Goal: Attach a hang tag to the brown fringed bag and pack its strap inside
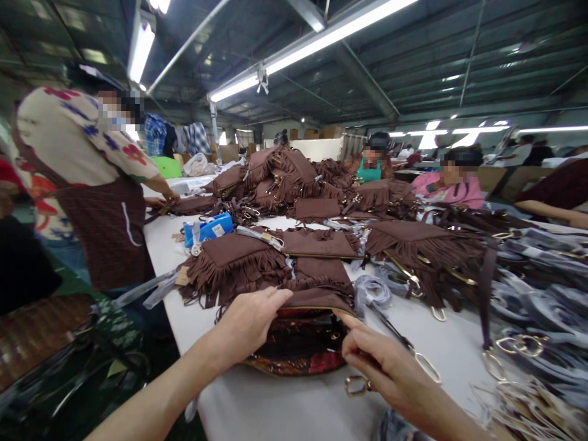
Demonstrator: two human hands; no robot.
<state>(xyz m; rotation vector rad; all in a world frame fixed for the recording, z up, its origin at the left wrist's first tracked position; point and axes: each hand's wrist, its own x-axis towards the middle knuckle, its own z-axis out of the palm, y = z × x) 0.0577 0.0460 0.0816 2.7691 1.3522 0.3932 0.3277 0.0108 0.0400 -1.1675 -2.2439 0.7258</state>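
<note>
A brown fringed handbag (pixel 316 299) lies on the white table with its zippered mouth spread wide toward me. Its dark, red-patterned lining (pixel 294 343) shows inside. My left hand (pixel 250 315) grips the upper left edge of the mouth, fingers over the brown outside. At the right edge my right hand (pixel 372 352) pinches the zipper side, its index finger along the rim. A gold metal clasp (pixel 357 386) hangs beside my right hand. Just beyond the bag lie more brown fringed bags (pixel 229 260).
Bags are heaped (pixel 285 174) at the table's middle. Plastic-wrapped straps (pixel 537 294) with gold hooks lie right, above paper tags (pixel 528 404). A blue packet (pixel 209 229) lies left. A co-worker in a brown apron (pixel 103 239) stands left; others sit beyond the heap.
</note>
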